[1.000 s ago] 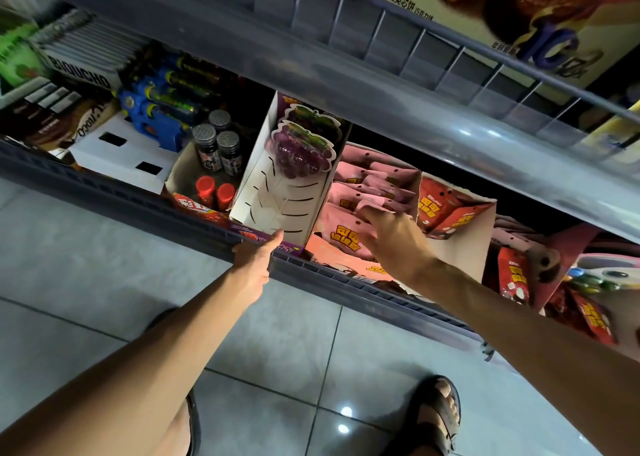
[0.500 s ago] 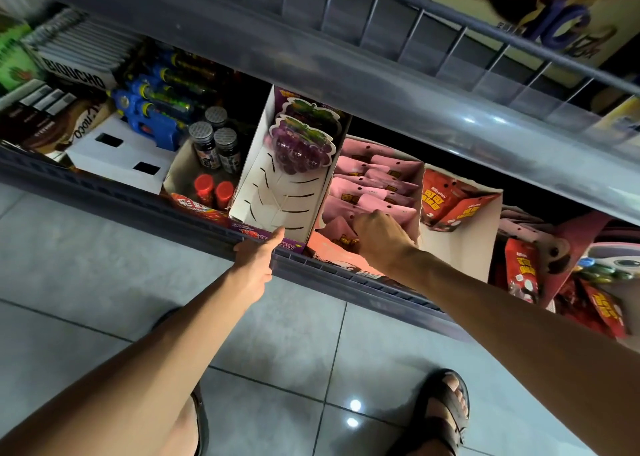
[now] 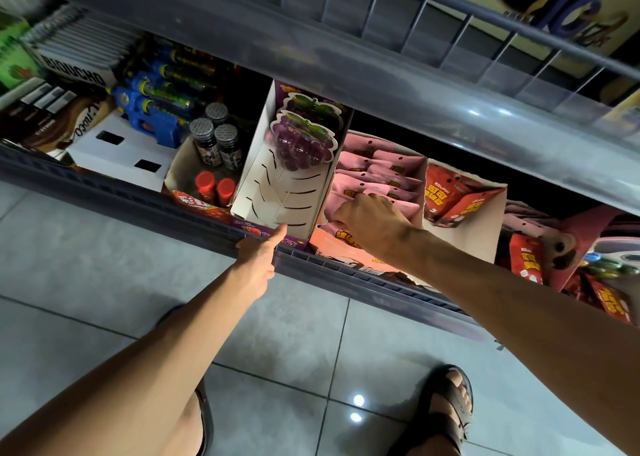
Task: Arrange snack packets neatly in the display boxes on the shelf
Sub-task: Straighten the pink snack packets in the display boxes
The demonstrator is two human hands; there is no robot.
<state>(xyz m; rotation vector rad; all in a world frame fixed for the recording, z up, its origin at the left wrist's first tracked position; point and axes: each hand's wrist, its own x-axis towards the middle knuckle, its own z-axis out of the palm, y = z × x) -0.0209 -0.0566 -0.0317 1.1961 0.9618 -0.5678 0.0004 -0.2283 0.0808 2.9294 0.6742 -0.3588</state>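
Right hand (image 3: 372,220) is reaching into the pink display box (image 3: 420,192), fingers curling down on the pink snack packets (image 3: 374,173) standing in rows right under and behind them; can't tell if it's actually pinching one; left hand (image 3: 259,251) is gripping the shelf rail (image 3: 138,201), thumb touching the purple grape candy box (image 3: 256,185) next door.

Flat pink foil snack packets (image 3: 375,178) carry yellow lettering; glossy red snack pouches (image 3: 446,192) too. The tall white cardboard display box (image 3: 277,192) shows black curved slits, holding purple grape-shaped packs (image 3: 304,140). Grey metal shelf rail (image 3: 156,202).
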